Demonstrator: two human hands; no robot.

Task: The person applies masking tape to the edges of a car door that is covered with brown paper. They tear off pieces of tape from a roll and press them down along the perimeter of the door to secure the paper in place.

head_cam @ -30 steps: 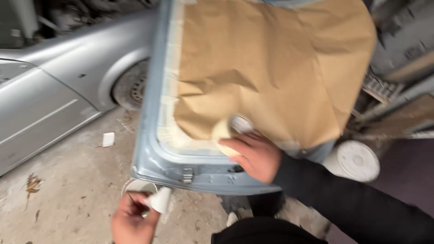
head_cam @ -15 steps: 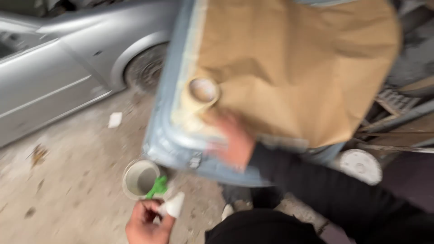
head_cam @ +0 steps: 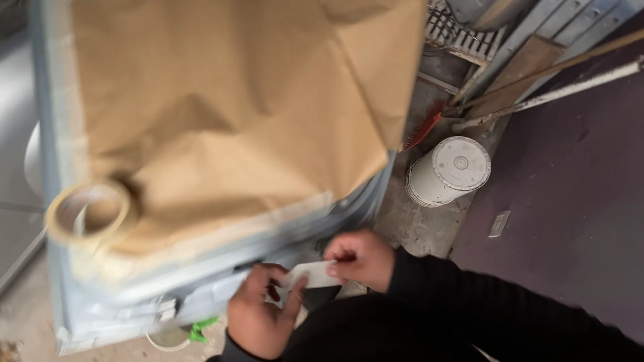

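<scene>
Pale tape strip (head_cam: 312,273) is pinched between our left hand (head_cam: 258,315) and right hand (head_cam: 359,258); we should keep it taut over the brown masking paper (head_cam: 235,114).

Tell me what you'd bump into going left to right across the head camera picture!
Roll of masking tape → left hand → strip of white tape held between both hands → right hand → white bucket → small pale plate on the dark floor.

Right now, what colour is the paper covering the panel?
Light brown paper, seen in the head view.
</scene>
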